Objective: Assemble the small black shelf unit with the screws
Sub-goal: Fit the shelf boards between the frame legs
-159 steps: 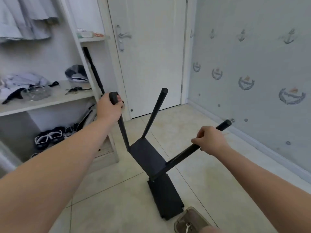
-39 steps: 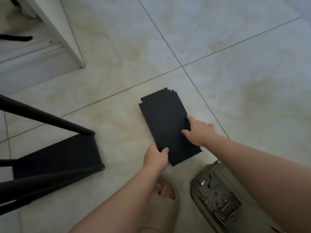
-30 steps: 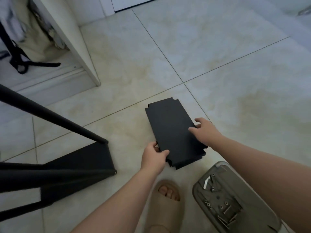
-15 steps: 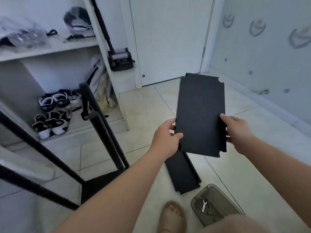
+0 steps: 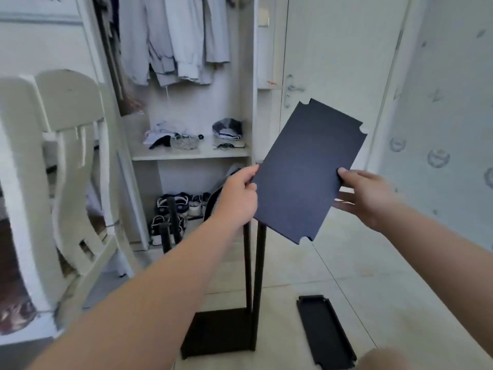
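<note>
I hold a black shelf panel (image 5: pixel 306 166) with notched corners up in the air, tilted to the right. My left hand (image 5: pixel 237 193) grips its left edge, and my right hand (image 5: pixel 365 194) holds its right edge, thumb on the face and fingers behind. Below it stands the partly built shelf frame (image 5: pixel 221 332), a black base panel on the floor with black poles (image 5: pixel 252 268) rising from it. Two more pole tops (image 5: pixel 169 222) show to the left. Another black shelf panel (image 5: pixel 325 332) lies flat on the tiles at lower right.
An open white wardrobe (image 5: pixel 192 153) with hanging clothes, a cluttered shelf and shoes stands behind the frame. A white chair (image 5: pixel 72 166) is close on the left. A white door (image 5: pixel 333 62) and patterned wall (image 5: pixel 440 116) lie to the right. Tiled floor (image 5: pixel 373 276) stretches to the right.
I lifted the panel from the floor and raised it higher, tilting it right. My view swung up and left, bringing the upright frame under the panel; the screw tray is out of sight.
</note>
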Demonstrator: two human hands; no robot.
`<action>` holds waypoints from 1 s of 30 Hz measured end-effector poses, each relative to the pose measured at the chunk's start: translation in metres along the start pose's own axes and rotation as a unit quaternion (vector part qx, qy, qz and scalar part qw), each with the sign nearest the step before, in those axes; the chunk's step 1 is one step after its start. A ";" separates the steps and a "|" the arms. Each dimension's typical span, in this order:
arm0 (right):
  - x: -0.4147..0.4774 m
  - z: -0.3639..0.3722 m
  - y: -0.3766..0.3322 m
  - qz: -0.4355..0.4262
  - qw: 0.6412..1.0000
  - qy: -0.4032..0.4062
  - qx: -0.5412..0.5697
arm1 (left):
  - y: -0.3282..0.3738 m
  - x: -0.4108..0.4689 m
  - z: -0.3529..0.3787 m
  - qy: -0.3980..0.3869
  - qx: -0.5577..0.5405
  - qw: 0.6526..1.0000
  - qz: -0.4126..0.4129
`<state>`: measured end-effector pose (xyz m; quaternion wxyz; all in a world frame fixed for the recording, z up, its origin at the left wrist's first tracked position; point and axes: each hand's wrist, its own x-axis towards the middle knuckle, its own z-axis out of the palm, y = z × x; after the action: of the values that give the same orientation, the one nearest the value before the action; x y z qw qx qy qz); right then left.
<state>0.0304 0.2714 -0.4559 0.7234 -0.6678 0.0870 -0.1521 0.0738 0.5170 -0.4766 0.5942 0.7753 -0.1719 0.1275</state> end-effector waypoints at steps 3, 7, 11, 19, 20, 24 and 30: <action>-0.011 0.046 -0.011 0.016 0.998 -0.064 0.020 | 0.002 0.001 -0.061 0.045 0.021 0.999 -0.007; -0.024 0.100 -0.008 0.035 0.990 -0.127 0.045 | -0.003 -0.008 -0.126 0.070 0.062 0.995 -0.019; -0.034 0.140 0.009 0.045 0.989 -0.106 0.093 | -0.010 -0.021 -0.157 0.172 0.167 0.970 -0.031; -0.022 0.190 0.043 0.045 0.975 -0.030 0.214 | -0.031 -0.055 -0.113 -0.077 0.055 0.985 -0.146; -0.021 0.195 0.049 0.048 0.973 -0.025 0.226 | -0.042 -0.054 -0.105 -0.081 0.025 0.979 -0.186; -0.014 0.210 0.081 0.079 0.958 -0.023 0.276 | -0.085 -0.038 -0.078 0.053 -0.186 0.941 -0.278; -0.003 0.219 0.137 0.132 0.936 -0.011 0.327 | -0.124 -0.012 -0.060 0.222 -0.316 0.874 -0.295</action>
<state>0.1137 0.4864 -0.5719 0.9162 -0.3789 0.1115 -0.0679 0.1151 0.6055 -0.5745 0.8400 0.5126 0.1696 0.0543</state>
